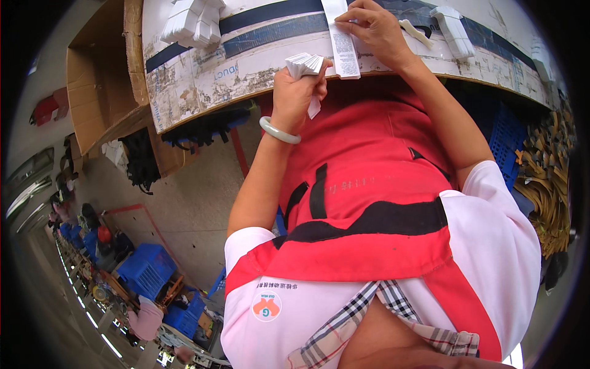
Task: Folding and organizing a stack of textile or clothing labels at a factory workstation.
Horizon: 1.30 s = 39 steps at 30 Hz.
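Observation:
My left hand (297,93) is closed round a thick fanned bundle of small white labels (303,64), just off the table's near edge. A loose white end pokes out below its fingers. To the right, a long white printed label strip (344,54) lies across the table, its lower end reaching the edge. My right hand (376,34) pinches that strip between thumb and fingertips along its right side. Beside this hand rests a pale, slim curved object (415,33) with a dark part; its kind is unclear.
Stacks of folded white labels (192,26) sit at the table's left, another white stack (453,32) at its right. The worn, taped tabletop (215,92) ends close to my red apron (369,154). An open cardboard box (101,74) stands left; a blue crate (507,138) is below right.

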### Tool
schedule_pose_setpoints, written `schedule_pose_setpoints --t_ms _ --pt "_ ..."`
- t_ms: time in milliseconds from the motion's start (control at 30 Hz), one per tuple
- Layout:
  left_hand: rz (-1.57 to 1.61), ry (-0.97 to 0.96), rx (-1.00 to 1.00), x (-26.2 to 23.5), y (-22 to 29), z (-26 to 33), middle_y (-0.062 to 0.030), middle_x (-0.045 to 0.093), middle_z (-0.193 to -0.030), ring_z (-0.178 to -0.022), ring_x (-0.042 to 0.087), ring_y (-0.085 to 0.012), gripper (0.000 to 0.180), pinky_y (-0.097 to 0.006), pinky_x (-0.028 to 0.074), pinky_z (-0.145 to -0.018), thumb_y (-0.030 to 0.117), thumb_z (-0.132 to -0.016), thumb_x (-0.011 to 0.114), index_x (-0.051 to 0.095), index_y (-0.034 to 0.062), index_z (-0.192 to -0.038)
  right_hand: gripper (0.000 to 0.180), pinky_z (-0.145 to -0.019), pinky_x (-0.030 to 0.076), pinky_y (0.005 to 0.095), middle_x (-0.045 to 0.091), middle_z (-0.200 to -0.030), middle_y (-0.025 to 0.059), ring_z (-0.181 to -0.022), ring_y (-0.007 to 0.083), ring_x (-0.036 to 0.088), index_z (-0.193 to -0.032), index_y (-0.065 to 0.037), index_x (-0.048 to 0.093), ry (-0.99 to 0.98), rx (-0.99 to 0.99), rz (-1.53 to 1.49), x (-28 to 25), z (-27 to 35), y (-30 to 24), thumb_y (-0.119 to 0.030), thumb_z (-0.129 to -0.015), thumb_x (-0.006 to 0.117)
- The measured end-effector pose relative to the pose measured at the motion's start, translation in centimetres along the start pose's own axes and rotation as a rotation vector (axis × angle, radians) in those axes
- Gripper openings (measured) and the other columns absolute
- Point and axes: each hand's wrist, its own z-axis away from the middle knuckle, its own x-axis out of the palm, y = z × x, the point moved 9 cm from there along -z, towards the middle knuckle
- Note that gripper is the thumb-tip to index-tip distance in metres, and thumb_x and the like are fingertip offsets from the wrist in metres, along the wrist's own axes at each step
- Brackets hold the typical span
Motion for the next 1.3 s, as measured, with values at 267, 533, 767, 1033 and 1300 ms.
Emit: schedule_pose_setpoints --t_ms 267,533,767,1033,1300 --pt "-0.504 0.217 0.564 -0.7 5.7 0.1 -0.0049 0.071 -0.092 -0.087 0.064 -0.0106 0.022 -0.024 0.051 -0.076 -0.005 -0.082 0.063 0.068 0.0017 -0.103 0.010 -0.066 0.050 0.0302 0.061 -0.090 0.0092 -0.076 0.0195 0.062 -0.091 -0.004 0.072 -0.018 0.017 -0.164 -0.1 1.0 -2.5 -0.011 -0.083 0.072" --pt "-0.450 0.166 0.436 -0.8 4.0 -0.4 -0.0046 0.070 -0.094 -0.087 0.063 -0.0105 0.022 -0.024 0.051 -0.077 -0.006 -0.082 0.062 0.067 0.0014 -0.102 0.011 -0.066 0.050 0.0315 0.060 -0.092 0.0107 -0.077 0.0234 0.062 -0.092 -0.003 0.069 0.041 -0.113 -0.014 0.1 0.5 -0.2 -0.009 -0.083 0.071" --pt "-0.583 0.226 0.690 0.3 7.2 0.9 -0.0052 0.070 -0.092 -0.086 0.064 -0.0110 0.023 -0.025 0.052 -0.076 -0.007 -0.082 0.063 0.067 -0.0004 -0.103 0.010 -0.065 0.050 0.0319 0.060 -0.092 0.0110 -0.077 0.0244 0.062 -0.091 -0.004 0.069 -0.039 -0.165 -0.149 -1.2 2.2 -6.0 -0.011 -0.084 0.071" --pt "-0.437 0.131 0.449 0.3 5.8 1.8 -0.0045 0.070 -0.084 -0.076 0.066 -0.0094 0.019 -0.023 0.054 -0.067 -0.008 -0.084 0.060 0.069 -0.0007 -0.098 0.017 -0.072 0.049 0.0233 0.065 -0.090 0.0011 -0.082 0.0085 0.058 -0.100 -0.003 0.068 -0.291 0.090 -0.289 0.7 3.3 -4.7 -0.017 -0.091 0.067" --pt "-0.197 0.076 0.373 0.0 4.5 1.6 -0.0077 0.068 -0.087 -0.067 0.062 -0.0091 0.026 -0.019 0.047 -0.053 -0.010 -0.083 0.062 0.067 -0.0056 -0.108 0.017 -0.072 0.049 0.0221 0.065 -0.088 0.0010 -0.080 0.0072 0.058 -0.098 -0.002 0.069 -0.317 0.031 -0.389 1.1 3.5 -5.1 -0.016 -0.090 0.069"
